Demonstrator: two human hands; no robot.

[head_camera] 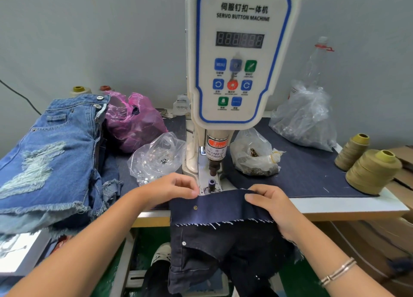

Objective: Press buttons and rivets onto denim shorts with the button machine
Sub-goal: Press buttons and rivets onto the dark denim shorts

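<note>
At a cloth-covered worktable [312, 174], a person held dark denim shorts [214, 207] just in front of the servo button machine [241, 55], the garment's folded top edge lying at the machine's base while the rest hung off the table's front. The left hand [172, 189] pinched that edge beside the lower die [211, 182]; the right hand [268, 203] pressed down on the fold, fingers curled over it. One rivet [195, 207] already sat in the cloth near the left hand. The denim looked soft and floppy but thick at the fold, so it would likely sag unless gripped close to either side of the die and kept taut. Bags of fasteners [156, 158], a stack of lighter blue shorts [51, 153] and thread cones [371, 169] lay around.
</note>
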